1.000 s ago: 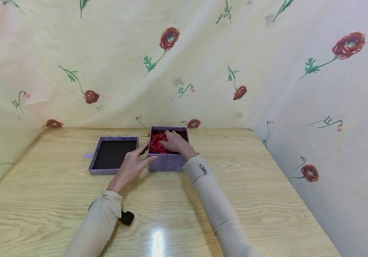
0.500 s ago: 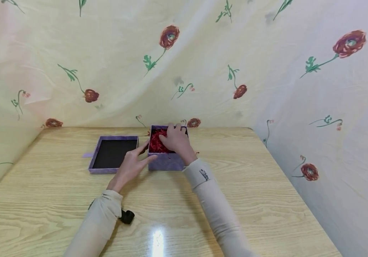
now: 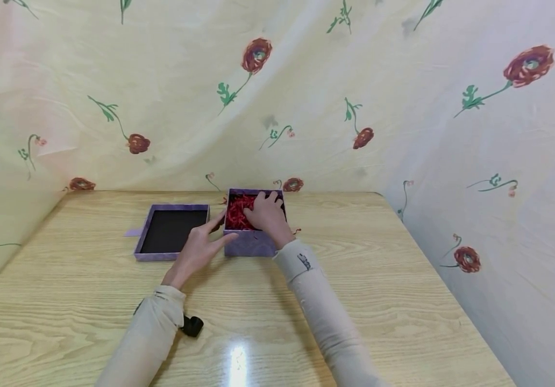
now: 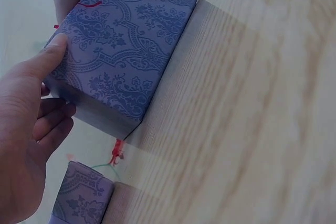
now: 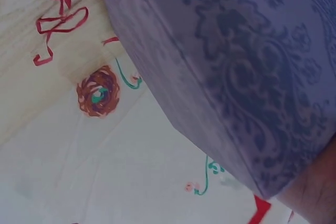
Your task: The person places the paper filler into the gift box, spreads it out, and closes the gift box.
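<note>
A purple patterned box (image 3: 248, 244) stands at the back of the table, its open top showing red shredded paper (image 3: 239, 209). My left hand (image 3: 196, 250) grips the box's near left corner. In the left wrist view, the left thumb (image 4: 50, 59) lies on the patterned face while the fingers sit round the side. My right hand (image 3: 268, 215) reaches over the right part of the box, thumb apart and fingers spread over the shreds, fingertips hidden inside. The right wrist view mostly shows the box wall (image 5: 252, 77), with a bit of the hand at its lower right.
Left of the box lies the lid (image 3: 155, 257), purple-edged with a black inside and a ribbon tab (image 3: 133, 233). Loose red strips (image 5: 62, 22) lie beside the box. A black object (image 3: 192, 326) is partly behind the left sleeve. Flowered cloth (image 3: 185, 107) hangs behind the table.
My right hand has shifted rightward within the box, its fingers first lifting toward the back rim, then lowering into the shreds. The left hand and the box have stayed put.
</note>
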`<control>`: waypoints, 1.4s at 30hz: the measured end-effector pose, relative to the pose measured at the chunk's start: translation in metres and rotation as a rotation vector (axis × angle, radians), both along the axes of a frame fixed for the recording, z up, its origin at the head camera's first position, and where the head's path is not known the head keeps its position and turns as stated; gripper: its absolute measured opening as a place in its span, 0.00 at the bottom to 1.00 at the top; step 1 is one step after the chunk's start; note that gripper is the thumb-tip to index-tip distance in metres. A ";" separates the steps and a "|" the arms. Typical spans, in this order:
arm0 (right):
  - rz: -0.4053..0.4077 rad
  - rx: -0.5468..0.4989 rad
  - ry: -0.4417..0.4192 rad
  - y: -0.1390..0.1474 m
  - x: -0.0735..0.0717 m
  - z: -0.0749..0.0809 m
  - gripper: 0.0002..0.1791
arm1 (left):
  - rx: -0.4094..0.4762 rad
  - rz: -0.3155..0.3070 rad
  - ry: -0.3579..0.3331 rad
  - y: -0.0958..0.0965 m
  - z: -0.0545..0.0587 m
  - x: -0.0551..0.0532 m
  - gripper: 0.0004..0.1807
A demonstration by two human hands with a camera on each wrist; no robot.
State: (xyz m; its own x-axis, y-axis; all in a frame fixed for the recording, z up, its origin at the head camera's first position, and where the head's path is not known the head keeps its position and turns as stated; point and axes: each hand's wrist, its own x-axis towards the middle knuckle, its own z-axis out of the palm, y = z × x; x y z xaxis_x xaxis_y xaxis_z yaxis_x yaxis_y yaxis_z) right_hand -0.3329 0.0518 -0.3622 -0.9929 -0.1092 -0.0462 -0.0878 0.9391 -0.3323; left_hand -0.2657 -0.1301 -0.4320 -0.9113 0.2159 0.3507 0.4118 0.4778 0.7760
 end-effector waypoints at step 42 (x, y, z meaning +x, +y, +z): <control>0.622 -0.314 -0.149 0.031 0.040 0.024 0.26 | 0.019 -0.003 0.068 0.000 -0.003 -0.004 0.39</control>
